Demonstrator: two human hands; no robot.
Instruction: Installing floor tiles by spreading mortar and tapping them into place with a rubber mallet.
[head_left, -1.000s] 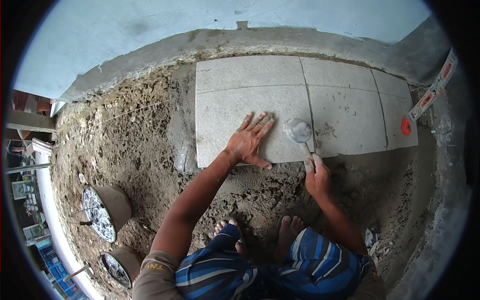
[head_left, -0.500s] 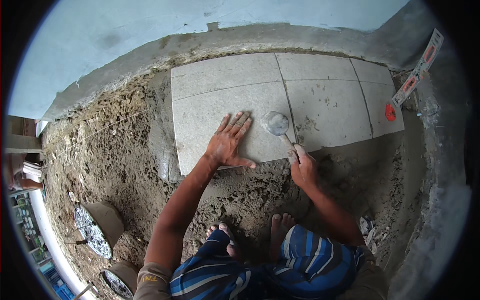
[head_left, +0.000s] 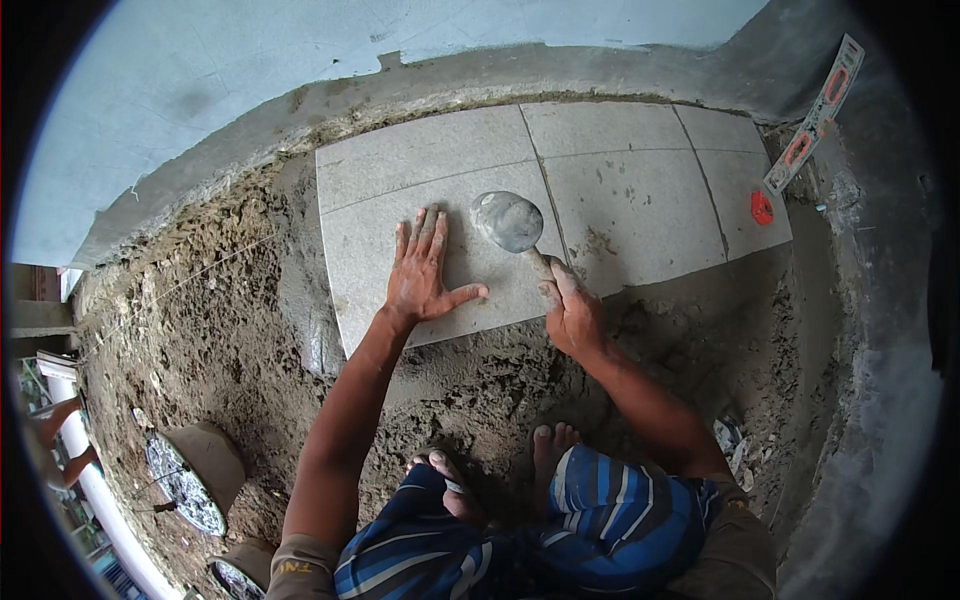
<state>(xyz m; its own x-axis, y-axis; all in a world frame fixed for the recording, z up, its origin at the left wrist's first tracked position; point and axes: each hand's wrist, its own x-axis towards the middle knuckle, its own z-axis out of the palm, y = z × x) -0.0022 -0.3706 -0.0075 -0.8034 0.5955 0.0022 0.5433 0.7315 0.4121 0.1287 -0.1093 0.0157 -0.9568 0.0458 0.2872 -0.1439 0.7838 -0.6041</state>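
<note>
My left hand (head_left: 424,275) lies flat on a large pale grey floor tile (head_left: 365,240), fingers pointing away and thumb out to the right. In my right hand (head_left: 575,318) is the handle of a mallet (head_left: 507,220) with a rounded grey head. That head is over the same tile, right of my left fingers, and looks raised off the surface. More tiles (head_left: 640,195) adjoin on the right and along the far side, with dark spots and smears on some.
Wet mortar (head_left: 305,290) borders the tiles. A string (head_left: 200,270) crosses rough soil at left, near two buckets (head_left: 220,455). A spirit level (head_left: 815,115) leans at the right corner by a small red object (head_left: 762,207). Another person's limbs (head_left: 65,445) show far left.
The mallet has risen and shifted a little left, its head now looking larger. My left hand has moved slightly left, fingers straighter. The view has shifted; the other person has moved.
</note>
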